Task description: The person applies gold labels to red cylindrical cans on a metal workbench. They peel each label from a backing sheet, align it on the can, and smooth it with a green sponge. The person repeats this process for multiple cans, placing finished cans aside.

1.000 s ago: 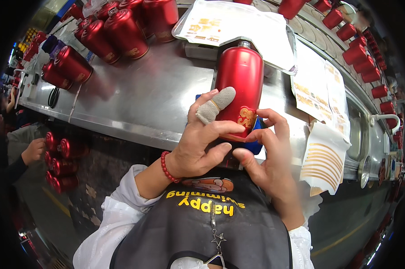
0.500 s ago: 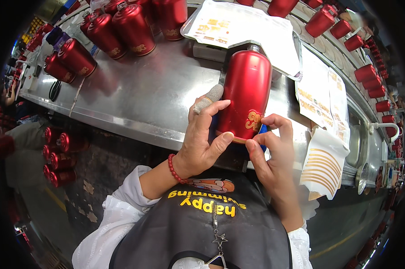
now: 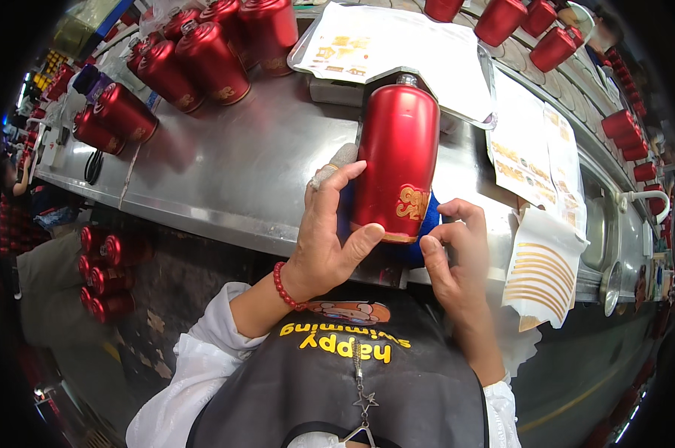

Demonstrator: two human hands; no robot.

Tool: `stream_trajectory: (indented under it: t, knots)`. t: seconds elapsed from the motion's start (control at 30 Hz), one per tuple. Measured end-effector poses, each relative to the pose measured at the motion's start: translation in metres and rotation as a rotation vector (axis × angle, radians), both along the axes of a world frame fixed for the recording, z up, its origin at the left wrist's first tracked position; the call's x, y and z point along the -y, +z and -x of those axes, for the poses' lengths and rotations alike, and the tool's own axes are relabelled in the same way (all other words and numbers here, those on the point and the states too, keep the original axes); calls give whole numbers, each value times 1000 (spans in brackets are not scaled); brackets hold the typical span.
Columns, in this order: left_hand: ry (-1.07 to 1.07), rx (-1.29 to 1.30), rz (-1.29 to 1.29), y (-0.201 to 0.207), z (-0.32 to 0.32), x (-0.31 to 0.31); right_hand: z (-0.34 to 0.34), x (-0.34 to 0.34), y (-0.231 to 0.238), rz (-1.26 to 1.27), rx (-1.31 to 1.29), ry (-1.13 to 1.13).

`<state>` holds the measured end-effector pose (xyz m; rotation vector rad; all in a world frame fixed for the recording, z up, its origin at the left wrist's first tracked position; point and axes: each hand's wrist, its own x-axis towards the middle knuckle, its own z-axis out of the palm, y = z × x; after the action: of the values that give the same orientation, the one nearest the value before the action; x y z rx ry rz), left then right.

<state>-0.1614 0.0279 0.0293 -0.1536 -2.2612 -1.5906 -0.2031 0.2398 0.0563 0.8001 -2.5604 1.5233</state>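
A glossy red bottle (image 3: 398, 142) with a metal neck lies in front of me, its base toward me. It bears a raised gold emblem (image 3: 412, 202) and a gold strip (image 3: 394, 237) along its base edge. My left hand (image 3: 321, 243) grips the bottle's left side, thumb at the base edge and forefinger along the wall; a grey fabric cover wraps one finger. My right hand (image 3: 460, 254) is just right of the base, fingers bent, thumb and fingers slightly apart, nothing visible between them. Blue material (image 3: 430, 221) shows beside and under the bottle.
Several red bottles (image 3: 212, 63) stand at the back left of the metal table (image 3: 225, 160). A tray with white sticker sheets (image 3: 389, 37) is behind my bottle. At right hang a sheet of curved gold strips (image 3: 540, 272) and more sticker sheets (image 3: 528, 142). A conveyor carries red bottles (image 3: 554, 48).
My right hand has come away from the gold strip at the bottle's base. The bottle and my left hand appear slightly further left and lower in view.
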Motion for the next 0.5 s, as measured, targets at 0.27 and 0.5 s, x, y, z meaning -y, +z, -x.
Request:
stream_trajectory:
  t: [0.27,0.5]
  knots:
    - [3,-43,250,12,11,-1,-12,-9,-26,7,-266,37]
    - [6,-66,436,26,15,-7,-13,-9,-32,-19,-334,62]
